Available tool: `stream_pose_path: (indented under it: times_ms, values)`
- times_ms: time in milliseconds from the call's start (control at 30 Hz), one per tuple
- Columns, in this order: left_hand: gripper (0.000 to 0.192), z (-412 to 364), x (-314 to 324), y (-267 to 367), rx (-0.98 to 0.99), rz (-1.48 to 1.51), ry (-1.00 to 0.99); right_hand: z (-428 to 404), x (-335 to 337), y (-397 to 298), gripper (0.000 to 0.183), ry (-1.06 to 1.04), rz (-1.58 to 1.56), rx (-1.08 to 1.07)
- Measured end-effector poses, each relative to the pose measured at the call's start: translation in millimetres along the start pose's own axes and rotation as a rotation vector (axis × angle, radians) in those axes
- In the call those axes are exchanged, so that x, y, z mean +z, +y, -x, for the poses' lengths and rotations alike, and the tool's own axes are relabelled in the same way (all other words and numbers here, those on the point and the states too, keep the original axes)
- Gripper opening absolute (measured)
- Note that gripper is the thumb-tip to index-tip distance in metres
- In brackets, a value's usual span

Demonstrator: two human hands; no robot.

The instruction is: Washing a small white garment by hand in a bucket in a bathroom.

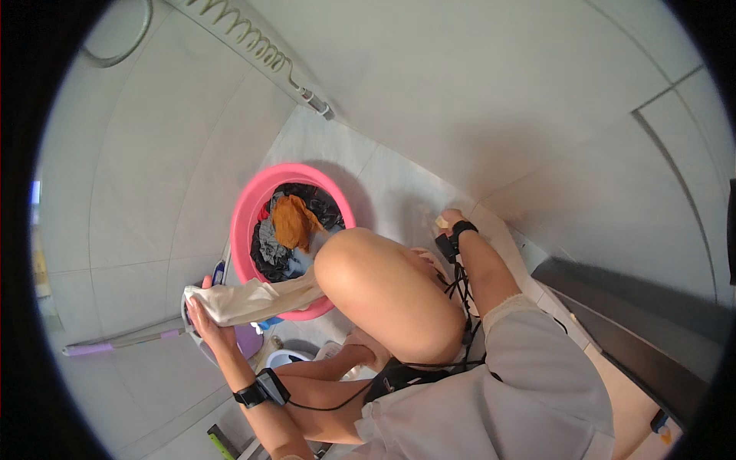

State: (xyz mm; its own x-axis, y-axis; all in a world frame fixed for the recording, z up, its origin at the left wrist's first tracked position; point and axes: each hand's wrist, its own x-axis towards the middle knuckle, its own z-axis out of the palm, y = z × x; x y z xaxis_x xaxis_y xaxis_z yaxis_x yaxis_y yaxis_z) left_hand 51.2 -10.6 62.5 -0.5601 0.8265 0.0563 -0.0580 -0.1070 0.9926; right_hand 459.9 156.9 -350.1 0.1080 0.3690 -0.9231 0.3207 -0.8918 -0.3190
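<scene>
My left hand [211, 319] grips one end of a long off-white cloth [247, 299], which stretches towards my bent knee. Behind the knee its far end is hidden. Under and beyond the cloth stands a pink plastic basin [241, 213] holding wet clothes: an orange garment [294, 221] on top, grey and black ones around it and a little red. Out to the right, close to the tiled floor by the wall, my right hand [451, 218] is closed around a small pale yellowish object [441, 222], too small to name.
A coiled hose [253, 40] hangs on the wall above the basin. A purple-handled pole [92, 348] leans at the left. Near my feet stands a small white basin [282, 357]. A dark panel [621, 328] stands at the right; cables hang by my legs.
</scene>
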Motion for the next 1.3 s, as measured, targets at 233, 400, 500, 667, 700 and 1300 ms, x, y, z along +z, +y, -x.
stream_pose_path:
  times_ms: [233,400,500,667,700,1300]
  values:
    - [0.031,-0.7,27.0,7.3,-0.019,-0.026,0.025,92.6,0.2,-75.2,0.032,-0.358,-0.140,-0.308]
    - [0.027,-11.5,11.9,-3.3,0.200,-0.191,0.093,231.7,-1.0,-156.7,0.028,-0.307,0.211,-0.672]
    - [0.020,-15.5,21.5,0.2,0.340,-0.350,0.131,306.3,-3.4,-197.4,0.038,-0.376,0.315,-0.860]
    - [0.022,-0.4,15.8,16.0,0.262,-0.225,0.057,463.1,4.8,-235.6,0.033,-0.384,0.466,-1.197]
    - [0.023,3.6,7.7,21.1,0.245,-0.219,0.040,492.0,13.6,-240.3,0.033,-0.404,0.493,-1.224]
    - [0.017,27.9,-14.8,32.5,0.326,-0.241,0.136,476.8,214.8,-157.2,0.030,-1.153,0.248,-1.155]
